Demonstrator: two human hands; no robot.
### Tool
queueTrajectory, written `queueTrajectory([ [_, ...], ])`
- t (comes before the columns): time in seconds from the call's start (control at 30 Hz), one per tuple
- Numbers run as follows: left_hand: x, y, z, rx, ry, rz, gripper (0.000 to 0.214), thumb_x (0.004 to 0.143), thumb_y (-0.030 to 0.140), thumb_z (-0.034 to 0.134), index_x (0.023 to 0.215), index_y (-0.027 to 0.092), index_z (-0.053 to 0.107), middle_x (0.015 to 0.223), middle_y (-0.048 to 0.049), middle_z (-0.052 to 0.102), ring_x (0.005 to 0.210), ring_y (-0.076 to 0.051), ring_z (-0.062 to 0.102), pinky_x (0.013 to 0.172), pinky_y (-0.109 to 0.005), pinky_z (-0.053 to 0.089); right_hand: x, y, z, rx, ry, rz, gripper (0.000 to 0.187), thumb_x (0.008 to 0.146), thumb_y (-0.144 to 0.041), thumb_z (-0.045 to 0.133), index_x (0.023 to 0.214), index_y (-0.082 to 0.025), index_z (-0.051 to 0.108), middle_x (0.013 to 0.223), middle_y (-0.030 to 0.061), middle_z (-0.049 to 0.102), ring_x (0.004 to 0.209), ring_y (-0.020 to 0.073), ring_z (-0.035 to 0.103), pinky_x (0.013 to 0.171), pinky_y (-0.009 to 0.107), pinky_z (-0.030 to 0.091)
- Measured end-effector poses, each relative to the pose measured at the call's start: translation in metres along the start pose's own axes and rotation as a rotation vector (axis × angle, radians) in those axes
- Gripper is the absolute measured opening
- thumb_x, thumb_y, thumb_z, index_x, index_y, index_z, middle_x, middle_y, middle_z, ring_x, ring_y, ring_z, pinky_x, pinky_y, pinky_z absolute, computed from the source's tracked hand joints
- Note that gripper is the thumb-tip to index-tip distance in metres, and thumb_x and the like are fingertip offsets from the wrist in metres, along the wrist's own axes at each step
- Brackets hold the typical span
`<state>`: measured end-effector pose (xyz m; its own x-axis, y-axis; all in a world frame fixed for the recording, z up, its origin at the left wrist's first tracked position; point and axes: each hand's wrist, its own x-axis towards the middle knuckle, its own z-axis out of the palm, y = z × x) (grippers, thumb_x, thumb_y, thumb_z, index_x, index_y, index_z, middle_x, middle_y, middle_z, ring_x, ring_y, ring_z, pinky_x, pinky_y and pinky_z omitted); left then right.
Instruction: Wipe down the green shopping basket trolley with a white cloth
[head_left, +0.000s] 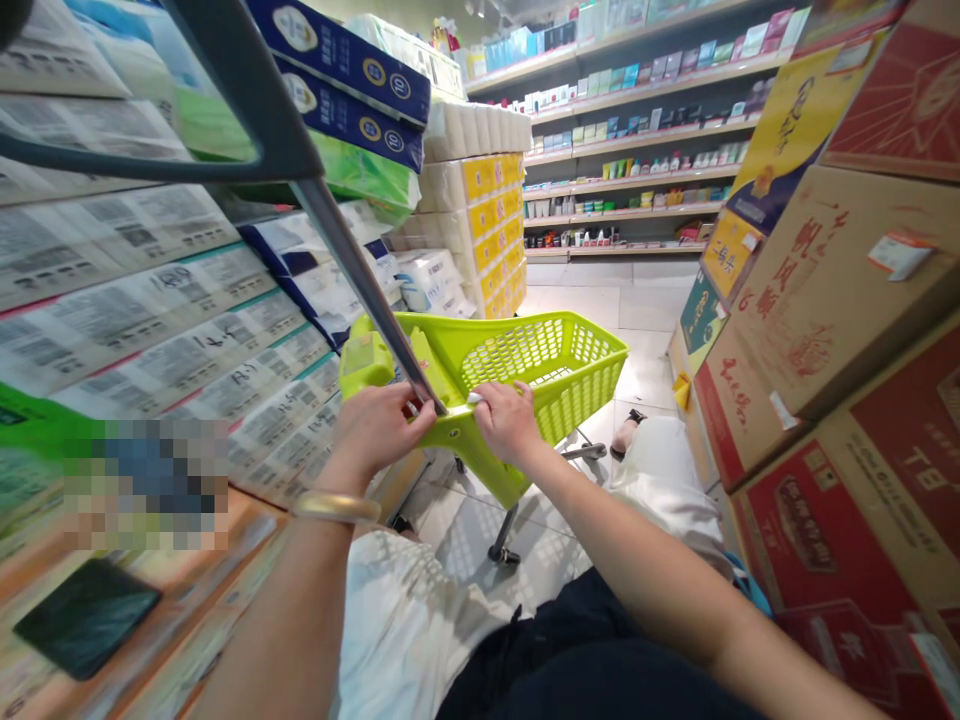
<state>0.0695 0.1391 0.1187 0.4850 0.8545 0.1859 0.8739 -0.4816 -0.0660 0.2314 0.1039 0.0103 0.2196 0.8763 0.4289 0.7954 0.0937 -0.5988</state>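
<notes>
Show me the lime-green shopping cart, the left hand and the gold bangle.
Lime-green shopping cart (544, 352): head view, mesh wall of the basket.
Left hand (382, 432): head view, back of the hand.
Gold bangle (337, 507): head view, band around the left wrist.

**Surface finishes, shop aisle.** Shopping trolley (525, 365): moulded lime-green plastic, smooth and slightly glossy, with perforated mesh walls. Trolley pole (360, 280): smooth grey metal with a soft sheen. Bangle (336, 507), left wrist: polished gold-coloured metal. Wrapped paper-roll packs (135, 290), left: glossy printed plastic film. Cartons (847, 300), right: matt printed corrugated cardboard, slightly rough. Floor tiles (480, 540), near: pale ceramic, lightly glossy. Shirt (405, 630), near: matt white cloth. Dark garment (592, 655), near: matt cloth.
</notes>
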Motion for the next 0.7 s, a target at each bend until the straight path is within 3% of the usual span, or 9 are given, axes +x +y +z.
queueTrajectory([
  [0.1, 0.001, 0.001, 0.0, 0.0, -0.003, -0.001, 0.044, 0.084, 0.049, 0.038, 0.085, 0.024, 0.074, 0.081, -0.004, 0.077, 0.079, -0.023, 0.07, 0.063, -0.029, 0.044, 0.003, 0.024, -0.005, -0.039, 0.013, 0.08, 0.027, 0.095, -0.016, 0.039, 0.095, -0.024, 0.064, 0.104, 0.0018, 0.071, 0.101, 0.0186, 0.058, 0.106, 0.04, 0.022],
  [0.2, 0.001, 0.003, 0.0, 0.006, -0.006, -0.004, 0.045, 0.084, 0.049, 0.037, 0.088, 0.023, 0.075, 0.081, -0.0049, 0.077, 0.08, -0.024, 0.07, 0.063, -0.029, 0.043, 0.005, 0.029, -0.005, -0.059, 0.032, 0.119, 0.026, 0.095, -0.016, 0.04, 0.092, -0.023, 0.064, 0.102, 0.0032, 0.07, 0.099, 0.0189, 0.057, 0.103, 0.037, 0.026],
  [0.37, 0.001, 0.006, 0.0, -0.002, -0.012, 0.005, 0.045, 0.085, 0.048, 0.038, 0.09, 0.023, 0.075, 0.082, -0.0058, 0.077, 0.081, -0.024, 0.07, 0.064, -0.03, 0.044, 0.003, -0.009, 0.003, -0.029, 0.009, 0.012, 0.024, 0.094, -0.018, 0.043, 0.098, -0.021, 0.066, 0.1, 0.0059, 0.068, 0.096, 0.0205, 0.056, 0.09, 0.032, 0.035],
  [0.5, 0.001, 0.004, 0.001, -0.009, 0.002, 0.018, 0.044, 0.085, 0.048, 0.04, 0.092, 0.023, 0.076, 0.083, -0.0053, 0.078, 0.08, -0.023, 0.07, 0.063, -0.029, 0.044, -0.001, -0.031, 0.008, 0.001, 0.004, -0.11, 0.024, 0.094, -0.02, 0.043, 0.102, -0.022, 0.065, 0.103, 0.0048, 0.068, 0.099, 0.0203, 0.056, 0.098, 0.034, 0.033],
  [0.6, 0.001, 0.002, 0.004, -0.017, 0.024, 0.037, 0.044, 0.085, 0.049, 0.04, 0.09, 0.024, 0.076, 0.081, -0.0046, 0.078, 0.078, -0.022, 0.07, 0.063, -0.028, 0.043, -0.001, -0.018, 0.007, 0.019, -0.002, -0.117, 0.025, 0.095, -0.019, 0.04, 0.103, -0.024, 0.064, 0.104, 0.0025, 0.069, 0.102, 0.0188, 0.057, 0.109, 0.037, 0.025],
  [0.7, 0.002, -0.001, 0.006, -0.019, 0.038, 0.044, 0.045, 0.085, 0.05, 0.039, 0.088, 0.024, 0.076, 0.081, -0.0043, 0.077, 0.077, -0.023, 0.07, 0.062, -0.029, 0.042, 0.003, 0.013, 0.003, -0.008, 0.017, -0.031, 0.027, 0.094, -0.017, 0.038, 0.1, -0.023, 0.064, 0.105, 0.0036, 0.07, 0.103, 0.0191, 0.057, 0.11, 0.037, 0.025],
])
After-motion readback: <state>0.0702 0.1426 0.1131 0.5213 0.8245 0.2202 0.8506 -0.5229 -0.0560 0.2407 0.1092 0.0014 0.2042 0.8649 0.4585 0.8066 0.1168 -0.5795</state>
